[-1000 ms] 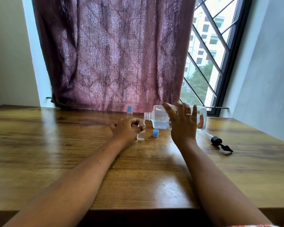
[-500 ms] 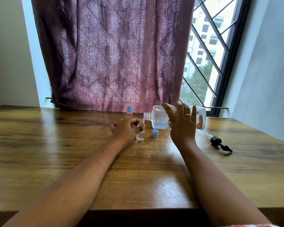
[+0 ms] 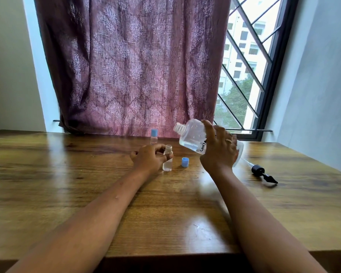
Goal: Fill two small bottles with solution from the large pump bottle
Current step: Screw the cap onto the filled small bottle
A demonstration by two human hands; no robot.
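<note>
- Gripping the large bottle (image 3: 191,136) round its body, the right hand (image 3: 219,152) holds it tilted above the table (image 3: 67,174), open neck pointing up and left.
- Left hand (image 3: 148,158) curls round an uncapped small bottle (image 3: 167,160), which stands upright on the table, partly filled with clear liquid.
- Loose blue cap (image 3: 185,162) lies just right of it.
- Capped small bottle (image 3: 154,135) stands farther back.
- Black pump (image 3: 262,172) lies on the table to the right.

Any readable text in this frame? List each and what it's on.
"Conta": black handwriting on the large bottle, the rest hidden by the right hand gripping it.
Capped small bottle: faint mark near its base, too small to read.
Open small bottle, in the left hand: no text visible.
</note>
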